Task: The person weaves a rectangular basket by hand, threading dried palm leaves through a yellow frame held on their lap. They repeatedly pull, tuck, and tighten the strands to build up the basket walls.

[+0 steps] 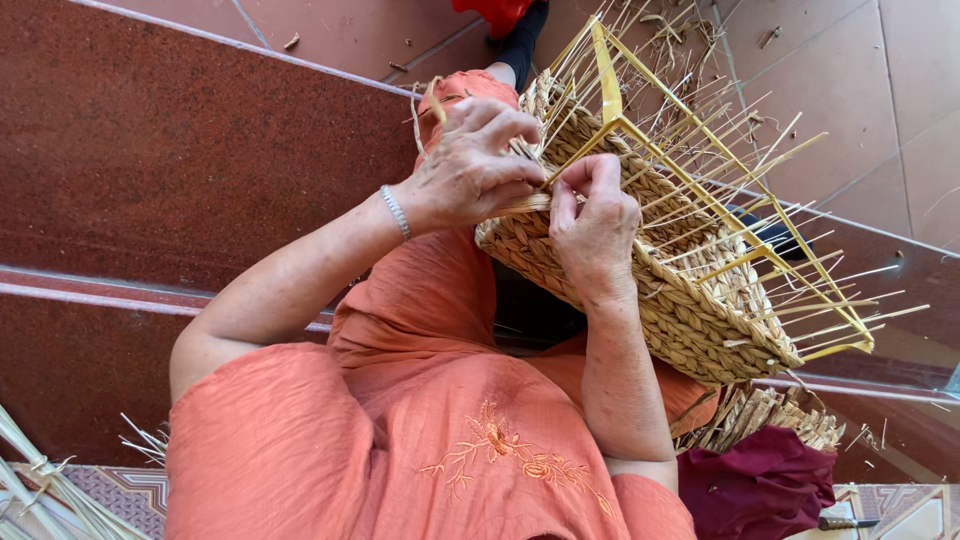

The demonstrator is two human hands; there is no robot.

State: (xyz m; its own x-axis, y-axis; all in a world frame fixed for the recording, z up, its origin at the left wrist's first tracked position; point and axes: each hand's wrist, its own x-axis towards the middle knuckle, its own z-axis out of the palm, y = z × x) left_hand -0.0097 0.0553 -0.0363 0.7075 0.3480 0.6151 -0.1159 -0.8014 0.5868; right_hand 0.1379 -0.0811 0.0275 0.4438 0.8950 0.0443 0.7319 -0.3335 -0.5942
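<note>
Reddish-brown stone steps (150, 150) fill the left of the frame and paler floor tiles (860, 90) the upper right, with loose straw strands (30, 480) at the lower left. A half-woven straw basket (660, 290) on a yellow wire frame (700, 200) sits centre-right on the lap of a person in orange clothes (420, 440), its long axis running from upper centre down to the lower right, with its bare stakes pointing to the upper right. At its near corner the left hand (470, 165) has fingers curled together over the weave, and the right hand (592, 215) pinches a straw strand (525, 203) between thumb and fingers.

The basket (680, 290) hides her lap and part of the step. Straw (30, 480) runs off the left edge.
</note>
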